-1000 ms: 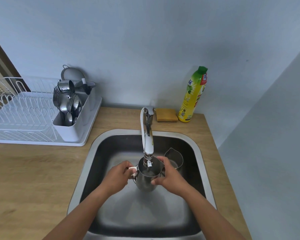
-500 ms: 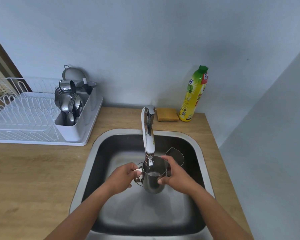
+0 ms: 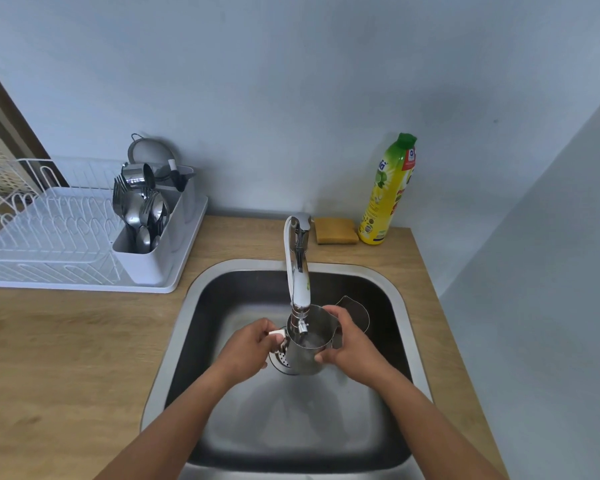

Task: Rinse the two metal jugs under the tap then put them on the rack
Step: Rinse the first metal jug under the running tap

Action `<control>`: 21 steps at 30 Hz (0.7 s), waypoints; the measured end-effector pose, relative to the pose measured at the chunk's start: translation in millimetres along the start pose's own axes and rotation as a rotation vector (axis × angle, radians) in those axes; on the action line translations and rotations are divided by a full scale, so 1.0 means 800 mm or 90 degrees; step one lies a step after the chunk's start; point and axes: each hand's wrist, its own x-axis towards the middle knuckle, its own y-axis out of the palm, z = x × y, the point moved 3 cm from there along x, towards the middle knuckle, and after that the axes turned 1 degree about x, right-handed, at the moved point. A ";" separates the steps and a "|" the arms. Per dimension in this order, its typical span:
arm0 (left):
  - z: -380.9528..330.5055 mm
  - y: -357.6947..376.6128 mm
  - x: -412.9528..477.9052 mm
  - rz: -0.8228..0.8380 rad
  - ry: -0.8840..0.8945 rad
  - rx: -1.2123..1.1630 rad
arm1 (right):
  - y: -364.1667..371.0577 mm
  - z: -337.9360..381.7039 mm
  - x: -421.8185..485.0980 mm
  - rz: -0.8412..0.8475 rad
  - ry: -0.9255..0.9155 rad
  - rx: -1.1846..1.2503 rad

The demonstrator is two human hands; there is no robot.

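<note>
A shiny metal jug (image 3: 307, 353) is held upright over the sink (image 3: 400, 306), directly under the spout of the chrome tap (image 3: 298, 268). My left hand (image 3: 248, 348) grips its handle on the left side. My right hand (image 3: 349, 344) wraps around the jug's right wall and rim. A second metal jug (image 3: 355, 311) stands in the sink behind my right hand, partly hidden by it. The white dish rack (image 3: 49, 237) sits on the counter at the left.
A cutlery holder (image 3: 153, 244) full of spoons and forks stands at the rack's right end, with a strainer behind it. A yellow sponge (image 3: 336, 231) and a yellow dish-soap bottle (image 3: 388, 192) stand behind the sink. The sink drain (image 3: 279, 362) lies below the jug.
Both hands and the jug have shifted slightly right and lower under the spout; the grip is the same.
</note>
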 end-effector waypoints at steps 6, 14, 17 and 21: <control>0.005 0.007 -0.003 0.056 -0.016 0.009 | -0.004 -0.009 -0.002 0.028 0.033 0.007; 0.003 0.006 -0.003 0.052 -0.038 0.004 | -0.005 -0.009 -0.003 0.045 0.033 -0.008; -0.001 0.009 -0.003 0.030 -0.026 -0.001 | -0.006 -0.009 -0.002 0.011 0.016 0.009; -0.001 0.002 -0.002 0.001 -0.041 -0.014 | -0.002 -0.001 0.004 0.016 0.000 0.007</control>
